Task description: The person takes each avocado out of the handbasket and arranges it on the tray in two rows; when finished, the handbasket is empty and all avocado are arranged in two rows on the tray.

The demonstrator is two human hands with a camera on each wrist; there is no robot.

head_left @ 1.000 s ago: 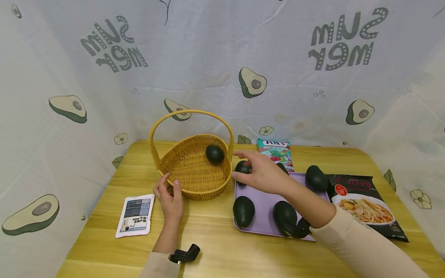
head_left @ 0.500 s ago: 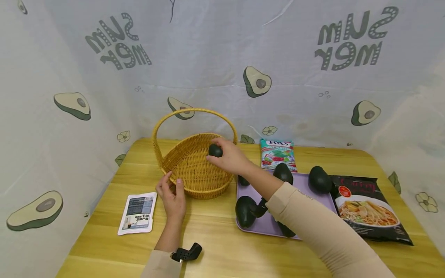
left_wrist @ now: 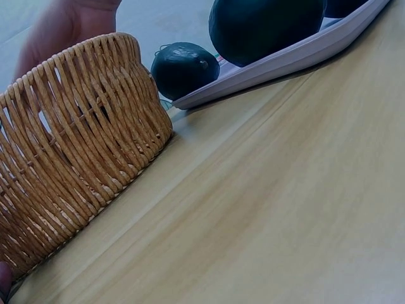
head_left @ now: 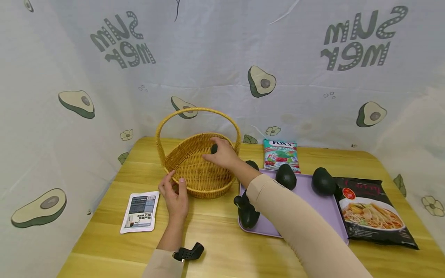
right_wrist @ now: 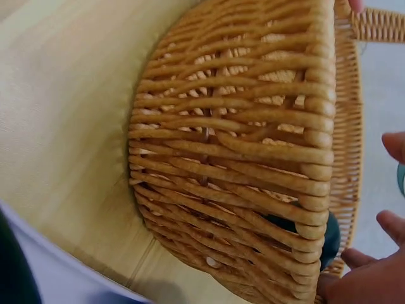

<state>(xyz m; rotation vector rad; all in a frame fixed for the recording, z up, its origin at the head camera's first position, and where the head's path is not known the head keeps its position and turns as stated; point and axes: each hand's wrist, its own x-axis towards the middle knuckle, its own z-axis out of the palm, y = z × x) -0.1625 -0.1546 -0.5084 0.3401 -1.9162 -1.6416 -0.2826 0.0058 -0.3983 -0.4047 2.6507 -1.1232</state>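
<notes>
My left hand rests against the near left side of a yellow wicker basket, its fingertips touching the rim. Inside the basket, at its right, lies a dark green avocado. My right hand reaches over the basket's right rim, thumb and fingers spread around this avocado. In the right wrist view the avocado shows behind the weave, below the spread fingers. Several more avocados, one of them a dark avocado, sit on a lilac tray; my right forearm hides part of it.
Right of the tray lies a black noodle packet. A teal candy bag is behind the tray. A white and blue pouch lies left of my left hand. The basket's tall handle arches over it. A curtain hangs behind the table.
My right hand has moved left from above the tray into the basket, over the avocado there. The left hand stays at the basket's rim. The head view has shifted slightly.
</notes>
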